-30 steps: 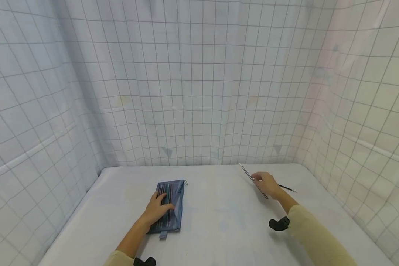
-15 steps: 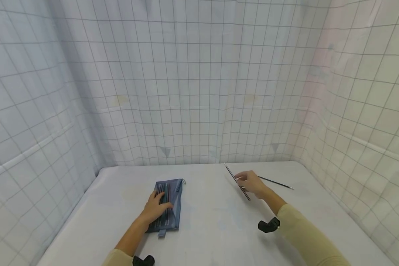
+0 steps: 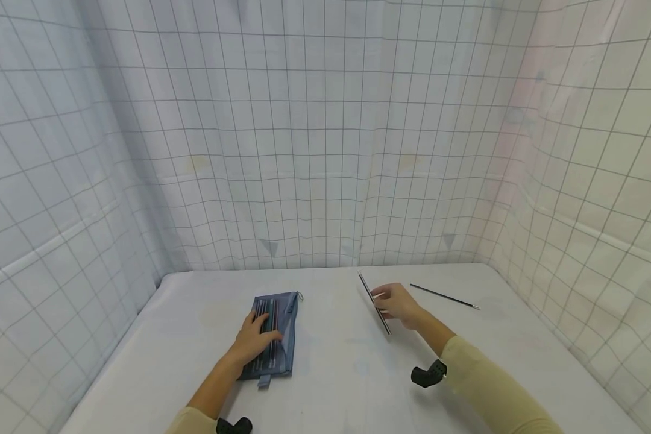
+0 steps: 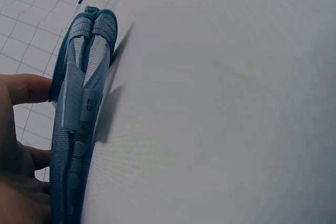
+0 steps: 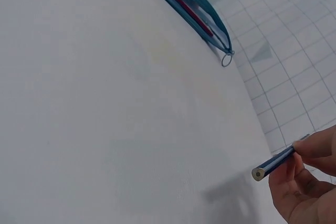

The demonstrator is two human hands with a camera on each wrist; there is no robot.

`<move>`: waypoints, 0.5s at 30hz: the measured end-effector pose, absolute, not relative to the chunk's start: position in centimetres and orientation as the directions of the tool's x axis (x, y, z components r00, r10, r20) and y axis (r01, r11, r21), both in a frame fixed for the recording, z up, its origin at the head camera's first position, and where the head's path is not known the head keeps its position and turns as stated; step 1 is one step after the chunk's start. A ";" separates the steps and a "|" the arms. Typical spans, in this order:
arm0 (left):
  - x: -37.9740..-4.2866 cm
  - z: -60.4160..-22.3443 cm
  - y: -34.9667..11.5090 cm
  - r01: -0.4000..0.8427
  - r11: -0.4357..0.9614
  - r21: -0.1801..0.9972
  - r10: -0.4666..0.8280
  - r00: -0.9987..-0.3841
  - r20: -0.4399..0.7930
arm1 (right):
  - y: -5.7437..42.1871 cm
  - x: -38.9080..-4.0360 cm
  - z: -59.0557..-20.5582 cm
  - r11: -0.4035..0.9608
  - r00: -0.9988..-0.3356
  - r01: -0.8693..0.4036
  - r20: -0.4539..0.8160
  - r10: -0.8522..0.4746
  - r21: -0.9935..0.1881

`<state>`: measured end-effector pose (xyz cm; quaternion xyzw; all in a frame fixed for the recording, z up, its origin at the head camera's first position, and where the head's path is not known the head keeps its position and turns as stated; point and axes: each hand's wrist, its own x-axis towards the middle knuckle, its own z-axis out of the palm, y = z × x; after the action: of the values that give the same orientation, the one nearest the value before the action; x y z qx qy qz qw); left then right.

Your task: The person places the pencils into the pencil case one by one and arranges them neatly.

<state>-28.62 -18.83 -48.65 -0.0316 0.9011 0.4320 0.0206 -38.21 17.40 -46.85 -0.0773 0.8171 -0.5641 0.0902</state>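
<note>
My left hand rests on a blue mesh zip pencil case on the left of the table, thumb and fingers spread over its upper face. Long thin sticks show through the mesh. In the right wrist view the case's zip side gapes, with a red stick inside and a metal ring at the corner. Right of the middle, my right hand pinches a dark pencil between thumb and fingers, raised and slanted above the table. Its flat end shows a round core in the right wrist view.
A second thin dark stick with a pale tip lies on the white table, to the right of my right hand. White grid-patterned curtains stand behind the table and along both sides. Black wrist cameras sit on both forearms.
My right hand has moved left across the table with the pencil, away from the stick lying at the right, which now shows whole. My left hand stays on the pencil case.
</note>
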 end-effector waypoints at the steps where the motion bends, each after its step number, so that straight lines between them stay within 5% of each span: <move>1: -28.6 -48.7 -18.8 -0.075 0.625 0.777 -0.039 -0.997 -0.065 | 17.2 -38.2 -46.9 0.349 -0.971 -0.023 -0.062 -0.229 -0.937; 15: -28.6 -48.6 -18.8 -0.077 0.625 0.777 -0.041 -0.997 -0.066 | 14.2 -37.4 -46.8 0.219 -0.955 0.073 -0.131 -0.265 -0.973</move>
<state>-28.56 -18.75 -48.59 -0.0326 0.9012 0.4317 0.0210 -37.41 14.19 -46.82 -0.0627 0.7689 -0.6216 0.1359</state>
